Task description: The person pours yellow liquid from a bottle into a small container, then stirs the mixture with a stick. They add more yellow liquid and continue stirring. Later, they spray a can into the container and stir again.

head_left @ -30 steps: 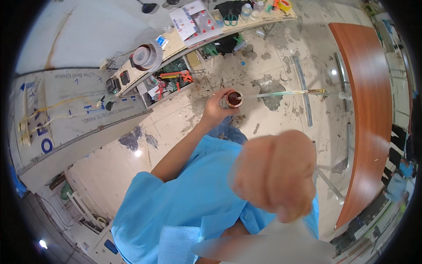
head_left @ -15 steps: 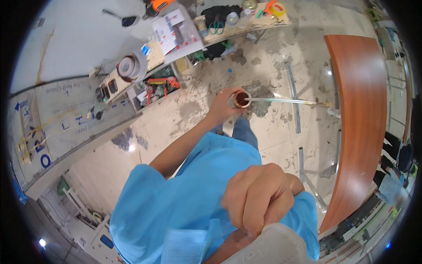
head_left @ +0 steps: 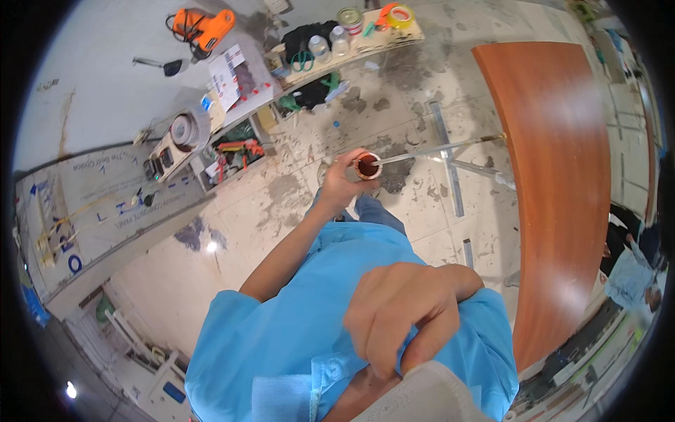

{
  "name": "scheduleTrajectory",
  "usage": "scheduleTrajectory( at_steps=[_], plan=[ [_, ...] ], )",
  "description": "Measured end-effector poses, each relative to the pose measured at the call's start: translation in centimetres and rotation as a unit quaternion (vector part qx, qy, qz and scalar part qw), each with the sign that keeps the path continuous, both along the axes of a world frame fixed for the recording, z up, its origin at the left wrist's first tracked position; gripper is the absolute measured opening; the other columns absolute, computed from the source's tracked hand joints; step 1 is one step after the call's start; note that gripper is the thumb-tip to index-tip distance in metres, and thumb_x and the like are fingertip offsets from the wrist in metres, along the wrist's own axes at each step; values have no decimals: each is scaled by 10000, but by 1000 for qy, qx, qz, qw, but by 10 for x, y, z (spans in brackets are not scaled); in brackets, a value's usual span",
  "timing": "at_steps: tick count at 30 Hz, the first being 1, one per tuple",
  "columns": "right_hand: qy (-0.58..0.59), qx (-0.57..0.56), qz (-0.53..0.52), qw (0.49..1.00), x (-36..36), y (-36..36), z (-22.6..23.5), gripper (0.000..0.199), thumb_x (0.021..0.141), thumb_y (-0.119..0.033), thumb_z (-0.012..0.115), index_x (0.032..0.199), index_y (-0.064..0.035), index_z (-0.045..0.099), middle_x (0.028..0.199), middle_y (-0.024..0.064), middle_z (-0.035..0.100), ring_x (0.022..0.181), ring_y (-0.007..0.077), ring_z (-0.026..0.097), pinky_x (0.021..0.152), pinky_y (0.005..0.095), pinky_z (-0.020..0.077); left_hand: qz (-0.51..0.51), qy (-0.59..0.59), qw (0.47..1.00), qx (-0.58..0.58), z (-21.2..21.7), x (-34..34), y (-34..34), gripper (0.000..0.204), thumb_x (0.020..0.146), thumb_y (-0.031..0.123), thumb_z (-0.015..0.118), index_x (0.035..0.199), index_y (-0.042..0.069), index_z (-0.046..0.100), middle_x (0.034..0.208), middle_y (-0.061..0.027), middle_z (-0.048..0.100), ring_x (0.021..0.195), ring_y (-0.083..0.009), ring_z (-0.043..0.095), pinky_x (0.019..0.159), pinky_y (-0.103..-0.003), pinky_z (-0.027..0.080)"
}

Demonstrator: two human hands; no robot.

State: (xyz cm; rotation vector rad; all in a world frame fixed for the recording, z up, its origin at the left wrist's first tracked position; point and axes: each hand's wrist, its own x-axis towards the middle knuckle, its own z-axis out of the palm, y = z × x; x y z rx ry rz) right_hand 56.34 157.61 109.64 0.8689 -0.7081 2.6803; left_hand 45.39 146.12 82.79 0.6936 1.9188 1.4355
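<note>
My left hand (head_left: 342, 184) is wrapped round a small cup (head_left: 377, 171) with reddish-brown contents, held out over the floor. A long, thin, pale stick (head_left: 415, 152) with a brownish far end leans out of the cup, pointing right toward the wooden panel. Close in front of my blue shirt, my right hand (head_left: 404, 316) has its fingers curled together. Its fingertips meet the upper edge of a pale grey piece (head_left: 429, 397) at the bottom of the view. Whatever may be between those fingers is hidden.
A large curved reddish-brown wooden panel (head_left: 555, 197) stands at right. Metal strips (head_left: 450, 169) lie on the stained tile floor. On the left bench are tape rolls (head_left: 184, 130), an orange power tool (head_left: 204, 29) and bottles (head_left: 320, 48). A person in light blue (head_left: 629, 274) is at far right.
The view has shifted, so bench and panel appear further left. My left hand still holds the cup and stick. My right hand stays by the pale piece, its fingers slightly turned.
</note>
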Motion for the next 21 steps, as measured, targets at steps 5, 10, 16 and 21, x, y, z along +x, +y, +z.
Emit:
scheduleTrajectory(
  at_steps=[5,10,16,21],
  plan=[
    [-26,154,98,983,12,78,-82,325,975,-271,802,1032,45,751,953,140,753,767,287,707,632,382,530,31,-6,999,-34,-38,11,-18,665,710,127,977,1300,97,672,1275,-72,662,1224,-265,637,1076,-392,499],
    [-259,249,155,920,18,167,-272,468,980,-416,770,979,52,773,909,154,774,846,311,753,724,394,584,137,11,982,-127,-152,4,-61,716,710,56,959,1341,100,624,1281,-94,622,1221,-272,634,1048,-396,520],
    [-710,225,-58,665,-32,167,-668,535,1034,-496,679,1337,-55,678,975,72,732,841,170,683,695,328,544,227,52,957,-173,-364,-47,-117,700,747,64,956,1362,91,622,1293,-61,647,1206,-217,647,1035,-368,522],
    [-664,530,-76,523,-185,151,-950,731,1020,-503,680,1571,-57,502,859,67,706,799,158,666,734,333,532,214,83,950,-209,-539,-87,-179,696,755,61,955,1368,89,626,1308,-73,654,1210,-219,650,1048,-366,522]
  ],
)
